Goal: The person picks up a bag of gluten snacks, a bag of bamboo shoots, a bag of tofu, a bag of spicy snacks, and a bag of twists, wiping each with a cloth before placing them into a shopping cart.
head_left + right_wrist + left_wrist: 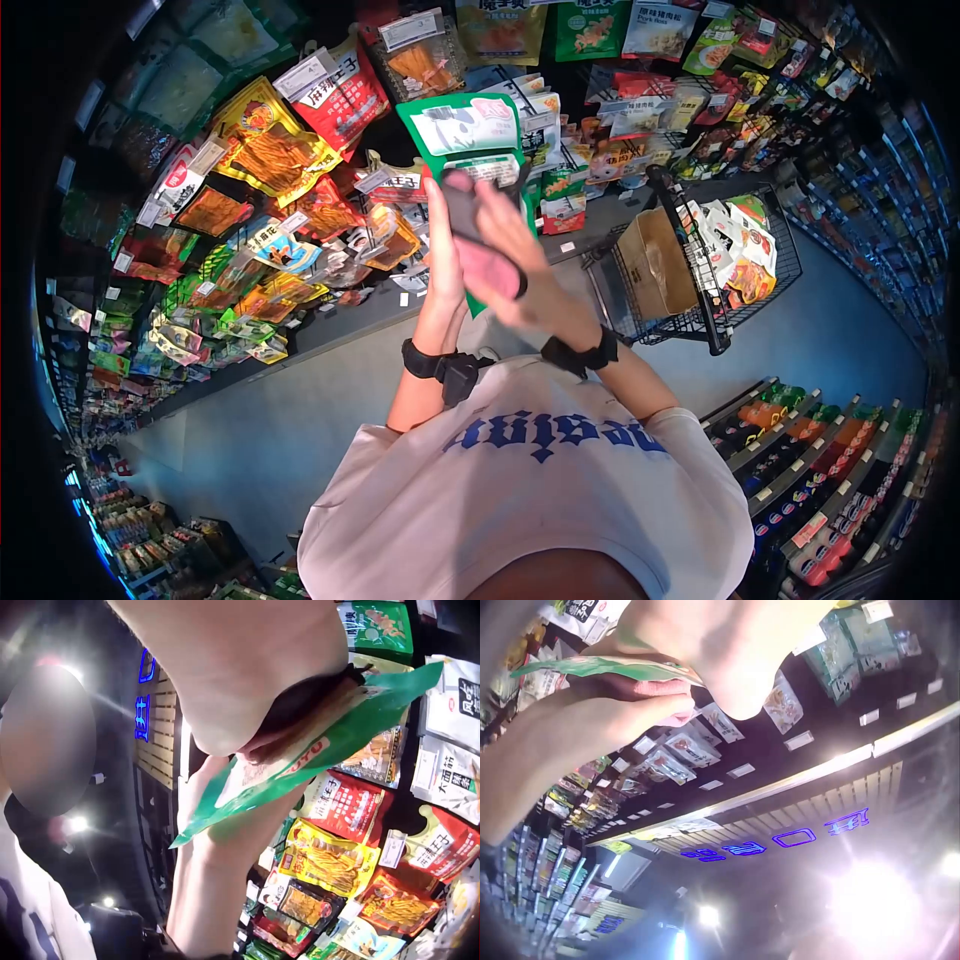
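A green-and-white snack bag [465, 130] stands upright before the chest, in front of the shelves. My left hand [445, 255] grips it, thumb along the left edge and the other fingers hidden behind. My right hand [520, 250], blurred, holds a pink pad with black edges [495, 268] against the front of the bag. In the left wrist view the pad's pink fuzzy side [664, 688] shows between the right fingers [649, 712] and the bag [600, 669]. In the right wrist view the bag [315, 761] runs slanted under the right hand [247, 667].
Racks of hanging snack packets, such as a yellow bag [270, 140] and a red bag [345, 95], rise ahead. A black shopping cart [715, 290] stands to the right, with a cardboard box [655, 265] and packets [735, 245] in it. Bottle shelves [820, 470] are behind right.
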Motion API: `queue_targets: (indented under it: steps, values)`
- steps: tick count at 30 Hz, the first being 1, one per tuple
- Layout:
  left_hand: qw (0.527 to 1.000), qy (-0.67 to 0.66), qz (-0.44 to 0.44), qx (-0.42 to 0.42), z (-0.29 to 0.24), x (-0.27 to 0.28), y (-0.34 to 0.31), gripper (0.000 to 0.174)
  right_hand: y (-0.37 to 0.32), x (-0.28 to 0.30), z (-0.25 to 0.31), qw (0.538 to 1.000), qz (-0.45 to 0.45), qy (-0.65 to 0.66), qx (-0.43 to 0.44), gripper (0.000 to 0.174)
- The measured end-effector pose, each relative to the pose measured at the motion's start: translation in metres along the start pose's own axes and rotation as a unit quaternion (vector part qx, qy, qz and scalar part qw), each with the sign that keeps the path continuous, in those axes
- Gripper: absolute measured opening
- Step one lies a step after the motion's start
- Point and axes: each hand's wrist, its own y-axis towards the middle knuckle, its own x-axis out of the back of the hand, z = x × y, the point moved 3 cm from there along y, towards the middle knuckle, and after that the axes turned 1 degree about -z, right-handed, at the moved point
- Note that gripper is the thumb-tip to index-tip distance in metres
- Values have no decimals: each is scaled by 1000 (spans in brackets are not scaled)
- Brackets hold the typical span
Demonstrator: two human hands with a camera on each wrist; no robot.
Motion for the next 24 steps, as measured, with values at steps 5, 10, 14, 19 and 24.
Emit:
queue_targets:
  steps: [5, 10, 14, 19, 24]
  values:
    - [999, 45, 27, -2, -11, -10, -10, 68, 8, 4, 7, 997, -13, 38, -71, 67]
    - [977, 177, 103, -59, 1, -10, -11, 65, 31, 17, -21, 961, -143, 163, -172, 54]
    - [975, 174, 111, -80, -1, 2, -4, 90, 41, 30, -12, 995, 41, 38, -78, 44]
    - [921, 316, 196, -120, 0, -4, -10, 96, 41, 32, -27, 968, -53, 166, -179, 52]
    - [926, 282, 241, -71, 0, -1, -10, 95, 45, 48, -23, 956, -7, 226, -185, 59]
